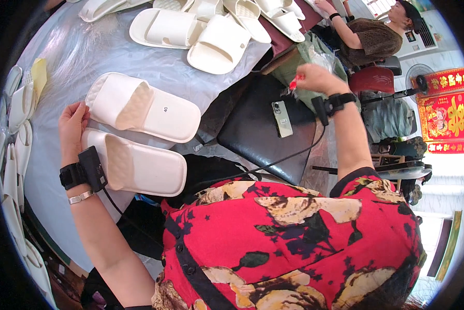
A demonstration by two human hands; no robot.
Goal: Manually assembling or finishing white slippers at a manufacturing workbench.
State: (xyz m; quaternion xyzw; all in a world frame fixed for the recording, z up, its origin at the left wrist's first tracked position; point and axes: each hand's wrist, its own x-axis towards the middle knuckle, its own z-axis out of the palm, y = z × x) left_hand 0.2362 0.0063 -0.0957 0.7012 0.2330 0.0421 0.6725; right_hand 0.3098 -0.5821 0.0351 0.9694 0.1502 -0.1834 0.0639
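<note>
Slippers (pixel 172 119) lay paired on the table (pixel 43 165), left hand (pixel 74 123) at their toes, grip unclear; right hand (pixel 317 80), apart, pinched a red item (pixel 295 82). I judged pair-handling underway, next needing a steady left hold.

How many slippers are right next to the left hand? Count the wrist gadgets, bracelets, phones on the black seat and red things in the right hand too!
White slippers by the left hand: 2
Black wrist gadgets: 2
Silver bracelet: 1
Phone on the black seat: 1
Small red thing in the right hand: 1
Total: 7
</note>
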